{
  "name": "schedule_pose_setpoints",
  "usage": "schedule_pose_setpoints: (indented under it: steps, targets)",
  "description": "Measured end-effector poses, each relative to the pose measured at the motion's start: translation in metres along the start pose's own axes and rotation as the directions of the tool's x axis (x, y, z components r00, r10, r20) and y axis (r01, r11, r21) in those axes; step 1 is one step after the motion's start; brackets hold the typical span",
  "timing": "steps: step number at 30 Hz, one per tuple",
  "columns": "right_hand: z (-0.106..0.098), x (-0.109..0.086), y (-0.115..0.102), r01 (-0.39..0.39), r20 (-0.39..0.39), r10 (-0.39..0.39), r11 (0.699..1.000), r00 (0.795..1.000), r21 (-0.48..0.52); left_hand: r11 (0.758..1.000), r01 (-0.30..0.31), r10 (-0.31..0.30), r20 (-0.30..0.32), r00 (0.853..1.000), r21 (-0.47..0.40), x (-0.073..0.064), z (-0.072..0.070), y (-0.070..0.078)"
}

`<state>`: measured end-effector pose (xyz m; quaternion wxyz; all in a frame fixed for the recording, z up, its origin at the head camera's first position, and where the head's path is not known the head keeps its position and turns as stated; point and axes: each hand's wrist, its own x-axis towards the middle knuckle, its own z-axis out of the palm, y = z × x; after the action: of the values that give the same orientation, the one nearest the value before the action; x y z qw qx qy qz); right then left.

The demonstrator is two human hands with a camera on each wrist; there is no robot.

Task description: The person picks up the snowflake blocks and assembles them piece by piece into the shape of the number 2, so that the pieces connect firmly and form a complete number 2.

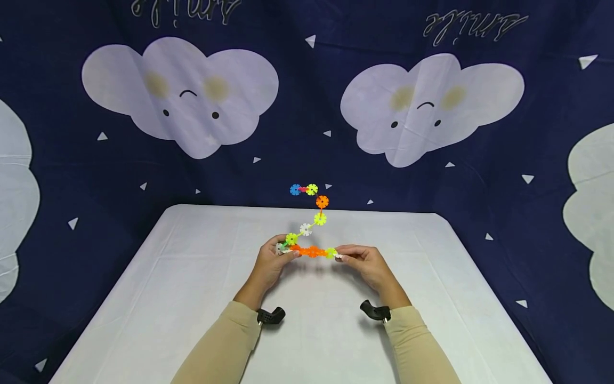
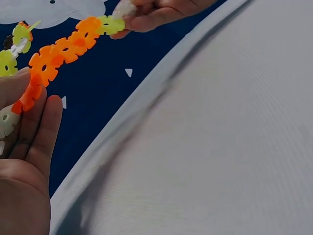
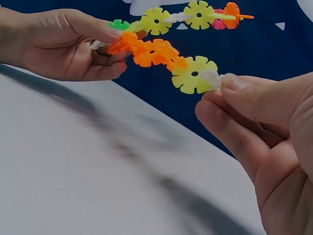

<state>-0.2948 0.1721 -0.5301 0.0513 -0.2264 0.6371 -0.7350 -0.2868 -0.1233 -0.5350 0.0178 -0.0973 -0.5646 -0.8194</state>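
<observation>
A chain of notched plastic snowflake discs (image 1: 313, 252), joined edge to edge, is held above the table and bends like a figure 2. My left hand (image 1: 269, 264) grips it at the lower left corner, around a whitish disc (image 2: 7, 122) beside the orange ones. At the lower right end, my right hand (image 1: 366, 264) pinches a white disc (image 3: 211, 79) between thumb and fingers, where it meets a yellow disc (image 3: 194, 74). Orange discs (image 3: 154, 52) span the stretch between both hands. The upper part climbs through yellow, white and orange discs to a blue disc (image 1: 295, 190) at the far tip.
A white-covered table (image 1: 192, 320) lies under both hands. Behind it hangs a dark blue cloth (image 1: 307, 106) printed with clouds and small triangles. Black wrist mounts (image 1: 271, 316) sit over the beige sleeves (image 1: 220, 341).
</observation>
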Motion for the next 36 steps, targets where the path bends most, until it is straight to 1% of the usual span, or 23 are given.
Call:
schedule_pose_setpoints:
  steps: [5,10,14,16,19,22,24,26,29,31,32,34,35,36]
  targets:
    - [0.000,0.000,-0.001,0.009,0.003,-0.009,1.000,1.000,0.005,0.999,-0.014,0.014,0.001,1.000,0.029,-0.001,0.001,-0.001]
    - [0.000,-0.002,-0.001,0.012,-0.003,-0.012,1.000,1.000,-0.011,0.998,-0.004,0.005,-0.009,1.000,0.062,-0.002,0.002,-0.002]
    - [0.000,-0.003,0.002,0.007,-0.015,-0.008,0.999,1.000,-0.033,0.991,0.024,-0.019,-0.038,0.999,0.131,-0.004,0.004,-0.001]
    - [0.000,-0.005,0.003,-0.011,-0.024,0.009,0.998,1.000,-0.063,0.982,0.051,-0.042,-0.054,0.998,0.182,-0.006,0.005,-0.001]
    - [0.000,-0.008,0.004,-0.062,-0.029,0.059,0.993,0.998,-0.104,0.966,0.111,-0.095,-0.080,0.992,0.234,-0.012,0.007,-0.001]
    - [-0.001,-0.013,0.004,-0.133,-0.004,0.133,0.985,0.991,-0.111,0.944,0.175,-0.144,-0.126,0.981,0.280,-0.019,0.010,-0.001]
    - [-0.001,-0.016,0.003,-0.175,0.015,0.178,0.978,0.984,-0.112,0.927,0.208,-0.167,-0.154,0.974,0.311,-0.023,0.011,-0.002]
    - [-0.001,-0.018,0.003,-0.204,0.031,0.209,0.972,0.977,-0.115,0.911,0.235,-0.185,-0.175,0.967,0.338,-0.028,0.012,-0.002]
    - [0.000,-0.022,0.003,-0.221,0.028,0.226,0.966,0.974,-0.133,0.888,0.267,-0.209,-0.189,0.960,0.374,-0.035,0.015,-0.002]
    - [0.000,-0.024,0.003,-0.220,0.022,0.226,0.965,0.974,-0.140,0.864,0.284,-0.220,-0.196,0.956,0.415,-0.039,0.017,0.000]
    - [0.001,-0.025,0.003,-0.222,0.013,0.227,0.964,0.974,-0.146,0.847,0.288,-0.220,-0.199,0.955,0.447,-0.040,0.018,0.001]
    - [0.001,-0.026,0.003,-0.222,-0.008,0.223,0.962,0.975,-0.158,0.788,0.279,-0.205,-0.193,0.960,0.550,-0.042,0.021,0.003]
    - [0.001,-0.026,0.003,-0.216,-0.018,0.216,0.961,0.976,-0.171,0.749,0.264,-0.193,-0.181,0.964,0.607,-0.043,0.021,0.004]
    - [0.001,-0.027,0.003,-0.214,-0.031,0.212,0.960,0.977,-0.182,0.706,0.242,-0.178,-0.165,0.970,0.666,-0.044,0.022,0.005]
